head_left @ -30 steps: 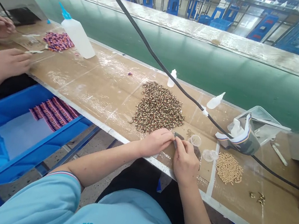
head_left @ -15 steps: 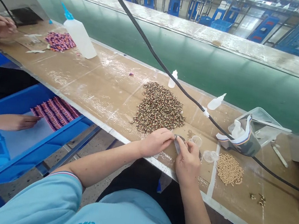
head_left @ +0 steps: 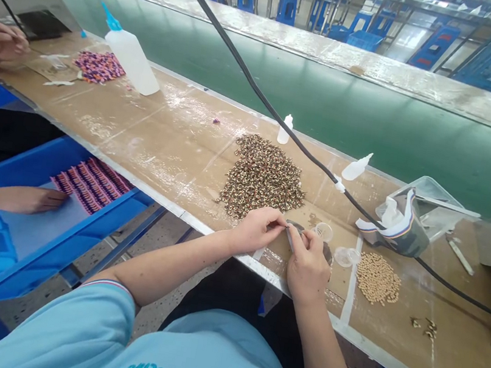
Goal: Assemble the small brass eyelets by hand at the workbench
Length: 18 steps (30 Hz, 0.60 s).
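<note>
My left hand [head_left: 259,231] is closed in a pinch at the near edge of the bench, its fingertips on something too small to make out. Fingertip to fingertip with it, my right hand [head_left: 308,264] is also closed, and what it grips is hidden by the fingers. A dark grey object [head_left: 326,254] shows partly behind the right hand. Just beyond the hands lies a heap of small dark-and-gold pieces [head_left: 262,177]. Right of my right hand are clear round plastic dishes [head_left: 346,257] and a pile of small tan pieces [head_left: 377,279].
A black cable [head_left: 243,73] hangs across the bench. Small white bottles [head_left: 285,129] stand or lie along the back, with a large bottle [head_left: 132,61] farther left. A camouflage-patterned pouch [head_left: 417,237] sits by a clear tray [head_left: 442,192]. At left, another person's hand [head_left: 33,200] reaches into a blue crate [head_left: 93,241].
My hands stay together at nearly the same spot, with only slight finger movement. The heaps and bottles lie as before.
</note>
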Motion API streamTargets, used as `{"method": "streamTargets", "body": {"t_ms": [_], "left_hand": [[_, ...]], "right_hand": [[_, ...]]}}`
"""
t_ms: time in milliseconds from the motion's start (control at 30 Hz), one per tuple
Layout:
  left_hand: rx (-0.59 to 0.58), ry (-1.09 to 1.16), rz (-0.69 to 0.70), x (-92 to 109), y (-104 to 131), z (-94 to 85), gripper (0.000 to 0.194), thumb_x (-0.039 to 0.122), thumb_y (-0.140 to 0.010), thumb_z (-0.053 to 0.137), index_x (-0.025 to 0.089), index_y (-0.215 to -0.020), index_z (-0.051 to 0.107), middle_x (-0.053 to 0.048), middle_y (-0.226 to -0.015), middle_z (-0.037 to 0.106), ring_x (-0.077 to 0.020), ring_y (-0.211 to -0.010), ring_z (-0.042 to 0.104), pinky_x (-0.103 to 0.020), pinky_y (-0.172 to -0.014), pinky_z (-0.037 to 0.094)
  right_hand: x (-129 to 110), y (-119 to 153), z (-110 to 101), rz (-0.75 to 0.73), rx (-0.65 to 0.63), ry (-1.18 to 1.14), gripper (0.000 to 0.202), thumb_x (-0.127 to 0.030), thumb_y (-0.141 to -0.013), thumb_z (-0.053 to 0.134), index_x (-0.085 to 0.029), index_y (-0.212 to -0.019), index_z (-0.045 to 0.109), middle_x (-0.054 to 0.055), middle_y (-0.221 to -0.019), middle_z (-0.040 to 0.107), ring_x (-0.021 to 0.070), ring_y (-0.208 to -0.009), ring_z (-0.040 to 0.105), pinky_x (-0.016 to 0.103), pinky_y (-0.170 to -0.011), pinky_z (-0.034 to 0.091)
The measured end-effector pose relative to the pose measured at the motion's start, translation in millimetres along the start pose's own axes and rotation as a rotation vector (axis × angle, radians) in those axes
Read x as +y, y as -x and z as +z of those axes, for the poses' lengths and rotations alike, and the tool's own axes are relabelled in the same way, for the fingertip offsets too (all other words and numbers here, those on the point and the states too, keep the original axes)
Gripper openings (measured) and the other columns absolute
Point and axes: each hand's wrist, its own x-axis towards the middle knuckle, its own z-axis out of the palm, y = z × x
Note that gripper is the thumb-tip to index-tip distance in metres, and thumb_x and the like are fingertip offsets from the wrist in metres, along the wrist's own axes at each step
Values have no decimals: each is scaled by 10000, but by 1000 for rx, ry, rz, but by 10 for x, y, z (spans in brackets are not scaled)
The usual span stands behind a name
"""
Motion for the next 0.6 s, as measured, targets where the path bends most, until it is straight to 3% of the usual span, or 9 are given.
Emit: {"method": "streamTargets", "body": {"t_ms": [367,600], "left_hand": [[-13,-84,193,-17,41,20,142,139,-872,449,173,-836,582,-21,-788,640,-124,-795,598,-246,-723,487],[55,-90,222,6,41,-17,113,143,-872,463,167,-838,568,-25,-778,630,-121,-777,591,-237,-694,483]], "right_hand": [[-18,-25,-13,79,-45,-9,377,-67,-814,421,-280,-985,682,36,-911,563,66,-569,490,198,-435,291],[-7,-26,-17,107,-18,-65,358,-67,-825,399,-253,-938,683,41,-908,549,75,-604,511,185,-469,346]]}}
